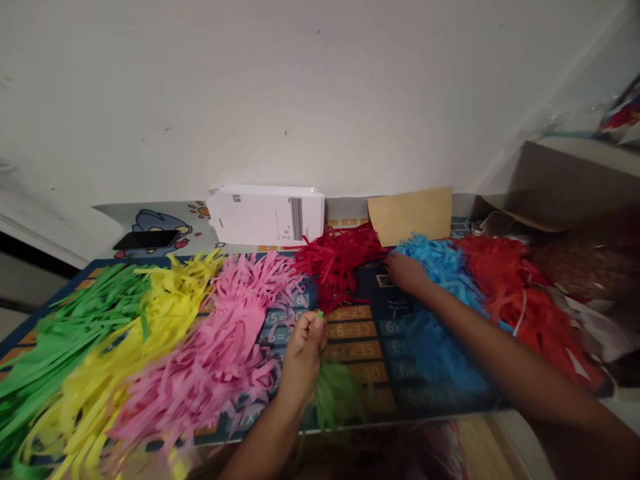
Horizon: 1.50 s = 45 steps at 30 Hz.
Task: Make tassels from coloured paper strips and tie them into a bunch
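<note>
My left hand [303,353] is closed around a bunch of thin green paper strips [337,395], with a small green tip showing above the fingers. My right hand [407,273] rests on a heap of blue paper fringe [435,257], fingers curled and holding no clear strip. Pink paper fringe [210,373] lies just left of my left hand. Further left are yellow fringe [170,313] and green fringe [65,340]. Dark red strips [337,260] lie above my left hand, and orange-red fringe [520,300] lies beyond my right arm.
Everything lies on a dark multiplication-table mat [360,333] with orange answer boxes. Behind it are a white paper stack [265,215], a tan card [411,215] and a black phone [146,239], against a white wall [320,93]. Brown material [585,263] and papers lie at right.
</note>
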Each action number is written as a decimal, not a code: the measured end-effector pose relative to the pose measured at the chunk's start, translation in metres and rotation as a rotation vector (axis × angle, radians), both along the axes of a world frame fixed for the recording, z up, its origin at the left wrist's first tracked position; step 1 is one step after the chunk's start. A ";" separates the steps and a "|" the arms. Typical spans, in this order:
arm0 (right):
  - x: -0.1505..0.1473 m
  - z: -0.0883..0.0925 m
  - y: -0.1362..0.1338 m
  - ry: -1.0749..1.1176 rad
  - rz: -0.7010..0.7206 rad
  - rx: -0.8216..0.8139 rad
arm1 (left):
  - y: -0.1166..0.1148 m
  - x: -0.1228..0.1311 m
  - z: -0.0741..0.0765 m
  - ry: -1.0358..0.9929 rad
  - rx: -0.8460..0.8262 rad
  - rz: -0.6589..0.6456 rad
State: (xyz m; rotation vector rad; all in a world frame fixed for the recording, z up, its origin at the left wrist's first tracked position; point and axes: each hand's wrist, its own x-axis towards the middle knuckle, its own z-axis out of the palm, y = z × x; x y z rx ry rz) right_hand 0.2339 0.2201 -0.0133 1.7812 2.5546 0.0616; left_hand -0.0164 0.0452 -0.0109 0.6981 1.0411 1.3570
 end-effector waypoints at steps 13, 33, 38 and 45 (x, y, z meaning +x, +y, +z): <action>-0.006 0.013 -0.006 -0.056 -0.183 -0.174 | -0.001 0.003 -0.006 0.061 -0.007 -0.155; 0.055 0.010 -0.063 0.337 -0.137 0.074 | -0.001 0.013 -0.009 0.218 0.051 -0.247; 0.068 0.014 -0.071 0.425 -0.181 0.186 | 0.000 0.013 -0.010 0.275 0.062 -0.253; 0.026 0.021 -0.128 0.877 -0.077 0.129 | -0.001 0.014 -0.012 0.309 0.073 -0.255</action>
